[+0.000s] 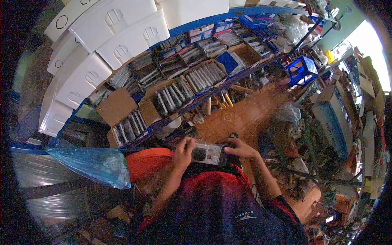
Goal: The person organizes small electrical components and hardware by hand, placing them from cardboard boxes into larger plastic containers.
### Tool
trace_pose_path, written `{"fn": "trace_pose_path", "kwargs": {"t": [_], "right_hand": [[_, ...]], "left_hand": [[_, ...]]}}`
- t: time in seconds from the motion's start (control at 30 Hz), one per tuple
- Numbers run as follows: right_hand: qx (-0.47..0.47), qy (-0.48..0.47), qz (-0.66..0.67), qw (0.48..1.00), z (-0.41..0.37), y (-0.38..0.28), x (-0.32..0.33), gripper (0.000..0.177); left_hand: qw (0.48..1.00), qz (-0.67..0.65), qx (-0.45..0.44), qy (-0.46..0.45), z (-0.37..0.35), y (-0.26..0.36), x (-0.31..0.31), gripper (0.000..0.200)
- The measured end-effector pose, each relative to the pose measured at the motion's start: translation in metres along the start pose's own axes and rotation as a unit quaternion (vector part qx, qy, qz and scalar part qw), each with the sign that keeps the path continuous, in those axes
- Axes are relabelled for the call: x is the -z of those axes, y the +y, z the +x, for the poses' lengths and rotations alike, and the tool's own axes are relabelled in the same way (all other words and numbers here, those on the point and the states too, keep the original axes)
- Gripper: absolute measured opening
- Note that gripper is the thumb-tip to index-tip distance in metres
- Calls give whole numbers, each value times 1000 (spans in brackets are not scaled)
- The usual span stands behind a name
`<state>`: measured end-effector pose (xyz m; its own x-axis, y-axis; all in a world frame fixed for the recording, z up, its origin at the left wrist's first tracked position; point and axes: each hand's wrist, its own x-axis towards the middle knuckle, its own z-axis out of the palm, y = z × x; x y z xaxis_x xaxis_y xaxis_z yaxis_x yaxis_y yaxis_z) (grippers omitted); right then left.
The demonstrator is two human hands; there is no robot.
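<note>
Between my two hands, in front of my body, is a flat rectangular package, pale grey with a dark square patch and a dark right end. It has a glossy, plastic-like front; the exact kind of item cannot be made out. My left hand grips its left end, thumb and fingers closed at the edge. At the upper right corner, my right hand has its fingers closed on the dark end.
Open cardboard boxes of wrapped flat items line the shelf ahead. White cartons are stacked above. A blue plastic bag and an orange-red object lie left. A blue stool stands farther off; cluttered cartons fill the right.
</note>
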<state>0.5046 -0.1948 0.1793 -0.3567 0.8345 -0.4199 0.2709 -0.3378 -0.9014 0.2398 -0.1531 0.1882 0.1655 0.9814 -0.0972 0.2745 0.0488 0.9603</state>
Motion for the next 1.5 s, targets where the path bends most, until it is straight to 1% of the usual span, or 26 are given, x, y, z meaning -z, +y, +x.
{"fn": "trace_pose_path", "kwargs": {"t": [0.03, 0.07, 0.13, 0.17, 0.23, 0.27, 0.33, 0.37, 0.43, 0.47, 0.53, 0.57, 0.63, 0.67, 0.73, 0.77, 0.83, 0.97, 1.03, 1.07, 1.17, 1.27, 1.37, 1.43, 1.5], "right_hand": [[1, 5, 2, 1000, 4, -13, -7, 56], [-21, 24, -5, 999, 5, -22, -14, 54], [-66, 59, -19, 996, 5, -31, -23, 51], [-66, 54, -1, 996, 5, -32, -22, 46], [-66, 41, 34, 996, 4, -34, -23, 35], [-66, 82, 33, 994, 2, -36, -25, 32], [-64, 167, 30, 983, -6, -51, -31, 27], [-66, 177, 46, 981, -7, -49, -32, 27], [-67, 198, 78, 975, -5, -40, -35, 28], [-68, 186, 84, 977, -3, -31, -33, 28], [-70, 161, 98, 980, 5, -4, -30, 27], [-60, 165, 94, 980, 8, 10, -31, 26], [-39, 173, 85, 980, 11, 20, -34, 23], [-27, 163, 83, 983, 10, 26, -33, 21], [-4, 144, 79, 986, 4, 5, -33, 17], [32, 137, 67, 988, 2, -1, -31, 17], [106, 121, 42, 986, 1, -14, -29, 16], [141, 166, -76, 973, -4, -32, -30, 18], [157, 178, -135, 962, -3, -33, -31, 19], [173, 177, -141, 959, -3, -35, -31, 19], [213, 174, -157, 948, -3, -37, -33, 21], [234, 178, -159, 943, 0, -30, -34, 27], [237, 175, -136, 946, 0, -34, -31, 28], [238, 174, -125, 947, -2, -44, -30, 28], [259, 188, -121, 940, 2, -39, -30, 19]], "left_hand": [[1000, -4, 1, -12, -2, 1, -1, 24], [1000, -8, 0, -23, -2, 2, -2, 23], [994, -72, 72, -45, -4, -3, -2, 16], [987, -103, 109, -53, -6, -6, -1, 13], [950, -257, 153, -93, -7, -4, -1, 10], [921, -331, 174, -112, -9, -2, -1, 10], [935, -300, 169, -84, -13, 2, -2, 13], [941, -285, 166, -70, -14, 4, -3, 15], [938, -286, 169, -98, -10, -3, -2, 14], [936, -287, 171, -113, -9, -6, -2, 13], [932, -307, 157, -115, -9, -4, -3, 13], [929, -318, 150, -115, -9, -4, -4, 13], [910, -344, 207, -103, -10, -3, -4, 13], [899, -356, 235, -97, -10, -4, -4, 13], [895, -367, 238, -91, -11, -19, -8, 14], [893, -372, 238, -88, -12, -29, -10, 14], [868, -426, 232, -106, -14, -37, -10, 15], [810, -524, 239, -107, -18, -46, -8, 15], [812, -530, 206, -133, -20, -32, -2, 15], [813, -532, 188, -146, -19, -26, 1, 15], [752, -590, 251, -156, -12, -22, 5, 13], [857, -436, 263, -78, -9, -28, -5, 13], [861, -441, 233, -105, -6, -33, -5, 18], [854, -445, 230, -139, -6, -26, -1, 23], [850, -445, 230, -165, -5, -26, 1, 27]]}}
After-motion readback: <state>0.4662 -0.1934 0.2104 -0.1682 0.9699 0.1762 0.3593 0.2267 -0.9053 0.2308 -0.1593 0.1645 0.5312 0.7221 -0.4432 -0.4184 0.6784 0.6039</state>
